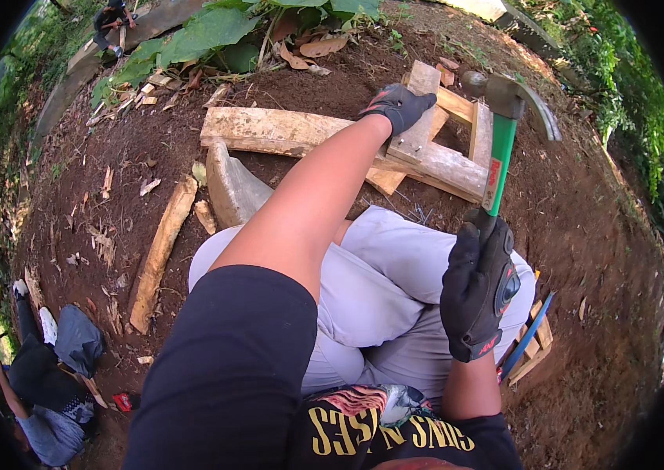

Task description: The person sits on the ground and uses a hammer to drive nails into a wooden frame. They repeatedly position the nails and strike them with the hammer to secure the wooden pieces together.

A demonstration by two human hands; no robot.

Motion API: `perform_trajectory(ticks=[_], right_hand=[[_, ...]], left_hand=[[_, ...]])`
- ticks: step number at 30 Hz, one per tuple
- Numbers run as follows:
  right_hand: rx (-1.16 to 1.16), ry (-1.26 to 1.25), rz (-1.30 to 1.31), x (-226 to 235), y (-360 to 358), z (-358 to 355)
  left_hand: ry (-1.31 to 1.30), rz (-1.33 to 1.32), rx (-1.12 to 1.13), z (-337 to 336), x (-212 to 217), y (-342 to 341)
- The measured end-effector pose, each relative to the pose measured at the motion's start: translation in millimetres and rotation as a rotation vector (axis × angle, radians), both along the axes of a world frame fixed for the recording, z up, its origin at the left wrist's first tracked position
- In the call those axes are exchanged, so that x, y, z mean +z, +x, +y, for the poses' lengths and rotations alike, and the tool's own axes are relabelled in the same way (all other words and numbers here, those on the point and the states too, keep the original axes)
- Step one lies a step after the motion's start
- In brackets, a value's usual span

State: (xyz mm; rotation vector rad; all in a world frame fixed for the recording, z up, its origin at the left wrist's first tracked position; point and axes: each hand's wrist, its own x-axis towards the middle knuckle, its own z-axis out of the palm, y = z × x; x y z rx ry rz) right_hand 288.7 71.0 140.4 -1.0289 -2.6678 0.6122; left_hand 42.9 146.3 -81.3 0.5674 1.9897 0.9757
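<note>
My left hand (401, 108), in a dark glove, is closed on the edge of a short board (421, 86). That board lies across a small frame (449, 168) of pale wooden pieces. A few nails (418, 149) stick up where the boards overlap. In my right hand (481, 290), also gloved in black, is the green handle of a claw hammer (502, 157). Its metal head is raised at the frame's right side, with the curved claw to the right. Beneath the frame runs a thick plank (277, 131) reaching left.
Loose nails (422, 213) lie on the soil by my knees. A curved grey slab (232, 188) and a wood strip (164, 254) are to the left. A blue-edged tool (528, 337) rests by wood at my right. Other people sit at lower left (46, 392) and upper left (113, 25).
</note>
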Motion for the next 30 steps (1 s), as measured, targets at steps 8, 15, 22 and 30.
perform_trajectory(ticks=[8,15,22,30], right_hand=[[0.080,0.032,-0.203,-21,-1,2],[0.152,0.095,-0.296,-55,3,-14],[0.011,0.044,-0.184,-30,-5,-18],[-0.129,0.090,-0.034,-12,-2,-19]], left_hand=[[0.009,0.121,0.006,3,-23,-8],[-0.019,0.109,0.026,11,-20,-6],[0.062,0.097,-0.004,5,-37,-7],[0.050,0.008,0.090,4,-22,2]])
